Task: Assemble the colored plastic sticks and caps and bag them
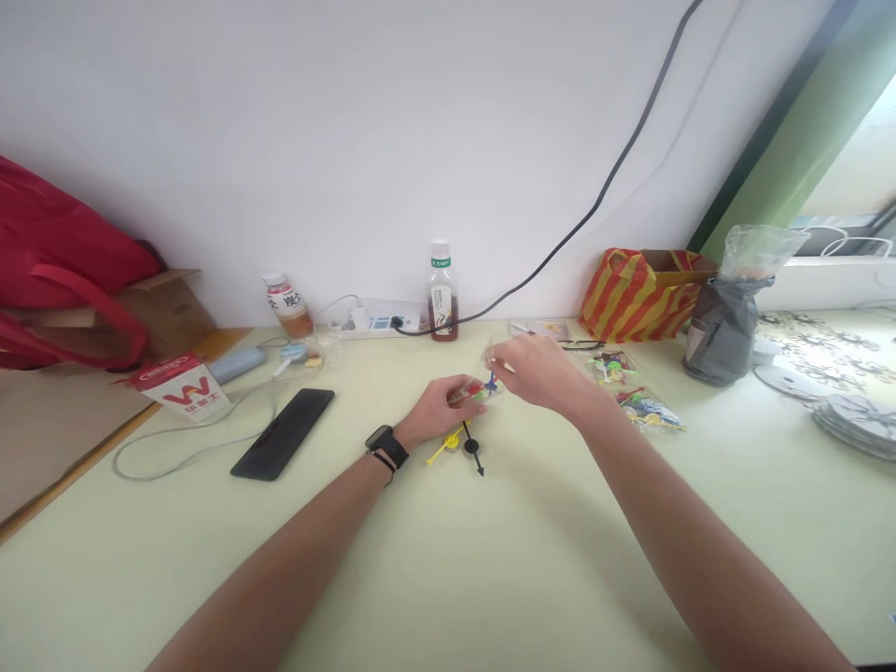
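My left hand (448,408) is closed on a small clear plastic bag (476,392) with red, green and other coloured plastic parts inside. Just right of it, my right hand (528,367) pinches at the bag's mouth, where a blue plastic arrow (492,382) stands upright directly under the fingertips. A piece of clear film shows beside those fingers. On the table below my left hand lie a yellow plastic arrow (442,451) and a black plastic arrow (474,453), each with a round hub. The bag's far side is partly hidden by my fingers.
Filled bags of parts (650,409) lie right of my right hand. Behind stand a tea bottle (441,294), a power strip (385,322) and a striped bag (623,294). A phone (284,434) and cable are left; a grey bag (724,327) and stacked discs (858,425) are right.
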`<state>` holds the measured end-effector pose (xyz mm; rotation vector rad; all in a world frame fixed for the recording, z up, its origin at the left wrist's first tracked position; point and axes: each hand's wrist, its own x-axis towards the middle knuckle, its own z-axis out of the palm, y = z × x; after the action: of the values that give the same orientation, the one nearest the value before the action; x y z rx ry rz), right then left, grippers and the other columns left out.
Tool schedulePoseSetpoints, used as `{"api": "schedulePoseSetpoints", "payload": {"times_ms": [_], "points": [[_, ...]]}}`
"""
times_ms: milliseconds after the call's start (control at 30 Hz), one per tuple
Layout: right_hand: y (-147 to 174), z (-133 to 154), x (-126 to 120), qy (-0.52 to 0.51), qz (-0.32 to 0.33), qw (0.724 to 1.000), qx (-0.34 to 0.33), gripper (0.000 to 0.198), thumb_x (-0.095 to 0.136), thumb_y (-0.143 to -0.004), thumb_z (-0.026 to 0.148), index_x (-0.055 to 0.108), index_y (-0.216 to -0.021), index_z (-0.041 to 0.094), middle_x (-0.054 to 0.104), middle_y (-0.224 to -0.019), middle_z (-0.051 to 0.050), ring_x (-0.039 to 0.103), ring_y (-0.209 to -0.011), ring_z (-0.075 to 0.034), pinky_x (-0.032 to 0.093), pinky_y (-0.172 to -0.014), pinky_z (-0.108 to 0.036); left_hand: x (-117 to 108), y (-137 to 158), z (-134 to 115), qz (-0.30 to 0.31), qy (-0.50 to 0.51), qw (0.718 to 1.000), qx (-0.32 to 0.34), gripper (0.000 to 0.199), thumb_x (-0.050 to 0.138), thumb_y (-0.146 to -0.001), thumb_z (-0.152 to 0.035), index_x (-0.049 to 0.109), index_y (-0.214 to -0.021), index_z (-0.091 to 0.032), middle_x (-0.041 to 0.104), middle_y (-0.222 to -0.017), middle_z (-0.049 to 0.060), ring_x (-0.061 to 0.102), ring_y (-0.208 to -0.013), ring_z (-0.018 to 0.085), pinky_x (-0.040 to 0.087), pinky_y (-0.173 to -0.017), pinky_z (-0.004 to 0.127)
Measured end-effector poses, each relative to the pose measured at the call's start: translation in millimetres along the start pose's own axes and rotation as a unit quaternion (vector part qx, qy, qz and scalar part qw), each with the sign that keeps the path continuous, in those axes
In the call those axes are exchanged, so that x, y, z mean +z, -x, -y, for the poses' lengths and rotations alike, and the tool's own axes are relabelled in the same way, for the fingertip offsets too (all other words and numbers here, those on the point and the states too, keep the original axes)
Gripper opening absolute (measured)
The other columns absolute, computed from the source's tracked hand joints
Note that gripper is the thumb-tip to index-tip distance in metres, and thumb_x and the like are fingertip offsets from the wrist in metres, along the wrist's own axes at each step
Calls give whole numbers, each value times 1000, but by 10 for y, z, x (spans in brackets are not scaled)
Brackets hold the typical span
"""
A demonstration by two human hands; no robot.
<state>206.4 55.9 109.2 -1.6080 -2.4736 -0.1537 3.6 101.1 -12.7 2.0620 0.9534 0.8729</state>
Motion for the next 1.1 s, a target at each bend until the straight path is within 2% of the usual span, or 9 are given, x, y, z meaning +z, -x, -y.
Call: {"api": "schedulePoseSetpoints", "payload": {"times_ms": [133,200,300,400,500,700,900,1033,1100], "points": [[85,-83,-122,-115,-55,992,20,50,29,-109,45,69,-91,23,72,-83,-5,64,-78,-21,34,-67,-30,-9,-22,28,-29,30,999,-13,44,77,-81,-52,74,-107,-16,65,-81,2,51,-68,15,44,-63,27],[111,-157,-147,-180,-28,983,2,42,39,-106,51,70,-95,24,74,-90,-4,65,-81,-20,39,-69,-29,-19,-29,20,-35,71,997,-13,45,76,-82,-52,74,-108,-15,68,-87,5,57,-76,17,48,-70,29],[107,-228,-109,-232,12,972,-40,21,57,-99,38,71,-102,24,75,-101,-4,67,-87,-19,43,-73,-28,-33,-27,-9,-12,111,994,-14,47,80,-79,-50,74,-108,-14,72,-100,8,63,-89,21,52,-80,32],[73,-209,-41,-228,-32,972,-42,20,50,-97,21,70,-97,21,74,-100,-5,66,-86,-18,43,-73,-28,-42,-21,-27,17,97,995,-23,48,84,-75,-47,75,-108,-14,72,-98,7,62,-82,18,50,-73,28],[50,-159,-6,-210,5,977,-45,17,52,-92,16,69,-90,21,72,-88,-3,62,-77,-16,40,-68,-27,-52,-20,-30,23,84,996,-37,52,87,-71,-46,75,-110,-15,71,-91,5,57,-72,14,45,-62,25],[63,-114,-45,-182,-4,983,-39,17,53,-89,14,68,-85,21,71,-84,-2,60,-75,-16,38,-67,-27,-48,-10,-68,40,90,995,-31,55,87,-71,-47,74,-117,-19,68,-83,2,52,-65,12,40,-58,24],[119,-120,-110,-198,10,980,-25,14,58,-93,27,71,-94,23,73,-93,-2,62,-78,-16,38,-67,-27,-43,-1,-88,28,80,996,-26,40,82,-77,-49,77,-100,-17,73,-89,5,53,-64,12,39,-57,25],[121,-167,-65,-214,56,975,-30,13,60,-94,27,71,-97,23,73,-92,-1,64,-78,-16,38,-67,-26,-64,5,-108,30,66,997,-19,53,85,-74,-48,74,-117,-19,75,-94,6,52,-63,12,40,-58,26],[100,-166,-24,-211,66,974,-44,13,59,-93,23,72,-96,24,73,-90,-1,65,-80,-16,39,-68,-26,-61,5,-112,36,59,997,-15,52,83,-77,-48,75,-118,-19,76,-95,7,54,-64,13,41,-60,27]]}}
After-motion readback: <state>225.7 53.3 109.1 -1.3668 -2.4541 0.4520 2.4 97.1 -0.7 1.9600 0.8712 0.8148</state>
